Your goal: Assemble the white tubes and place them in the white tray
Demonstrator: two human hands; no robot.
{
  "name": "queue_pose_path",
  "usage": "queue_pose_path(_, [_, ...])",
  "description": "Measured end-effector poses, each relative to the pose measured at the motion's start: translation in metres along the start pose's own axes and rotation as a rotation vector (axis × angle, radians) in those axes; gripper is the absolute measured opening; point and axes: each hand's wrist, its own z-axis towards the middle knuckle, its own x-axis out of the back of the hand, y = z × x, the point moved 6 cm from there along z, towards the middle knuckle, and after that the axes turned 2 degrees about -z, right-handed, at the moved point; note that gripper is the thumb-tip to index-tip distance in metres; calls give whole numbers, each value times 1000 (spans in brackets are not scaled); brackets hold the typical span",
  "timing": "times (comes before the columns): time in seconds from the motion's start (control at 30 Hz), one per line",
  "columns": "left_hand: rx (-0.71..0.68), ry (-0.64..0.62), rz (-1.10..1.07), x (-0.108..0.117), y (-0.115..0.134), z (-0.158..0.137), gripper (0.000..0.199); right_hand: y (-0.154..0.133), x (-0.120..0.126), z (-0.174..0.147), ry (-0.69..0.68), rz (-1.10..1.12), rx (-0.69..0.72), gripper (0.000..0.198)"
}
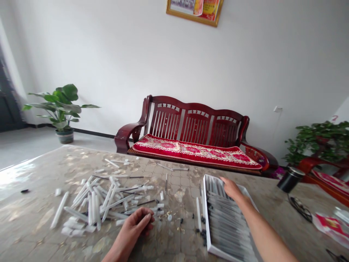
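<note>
My left hand (136,223) is over the table just right of a loose pile of white pen barrels (94,207). Its fingers are curled in with the thumb against them; whatever they may hold is hidden. Thin dark refills (136,177) and short whitish caps (73,225) lie among the barrels. On the right, my right hand (231,189) reaches over the far end of a white box (208,233) filled with rows of clear, greyish pens (227,227). One finger stretches out over the pens there; its other fingers are mostly hidden.
Small black pieces (204,236) and a lone white barrel (199,214) lie along the box's left side. A black cylinder (290,180), a cable (300,209) and a red-and-white packet (331,227) are at the right. Beyond the table (174,196) stands a wooden bench (196,127).
</note>
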Motion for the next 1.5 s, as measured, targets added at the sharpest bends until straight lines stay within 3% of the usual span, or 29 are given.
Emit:
queue_pose_path(0.2, [-38,-29,38,-6,4,-6,51,-8,9,0,58,37,24,62])
queue_pose_path(0.3, [-80,-60,123,-10,3,-9,43,-35,19,2,122,71,52,63])
queue_pose_path(0.4, [-162,-69,341,-13,4,-14,24,-98,24,-14,136,235,170,48])
queue_pose_path(0.47, [-228,-63,543,-14,7,-18,14,-158,20,-36,56,375,326,40])
queue_pose_path(0.53, [-279,-52,723,-15,12,-22,16,-219,11,-62,-27,410,461,36])
queue_pose_path(0.63, [-321,-15,911,-13,20,-25,18,-293,-9,-91,-118,400,538,32])
queue_pose_path(0.8, [-303,-8,1169,-10,23,-22,17,-377,-35,-102,-152,349,618,28])
queue_pose_path(0.93, [-277,-10,1211,-9,19,-19,23,-424,-49,-100,-175,192,709,25])
queue_pose_path(1.1, [-241,40,1136,-4,18,-16,25,-445,-62,-97,-205,119,726,16])
queue_pose_path(1.27, [-295,61,967,-4,17,-14,22,-438,-54,-97,-192,155,705,10])
queue_pose_path(1.4, [-379,163,524,3,27,-13,17,-413,-39,-94,-166,397,591,15])
queue_pose_path(1.5, [-316,227,128,10,29,-10,33,-394,-27,-99,-121,629,539,13])
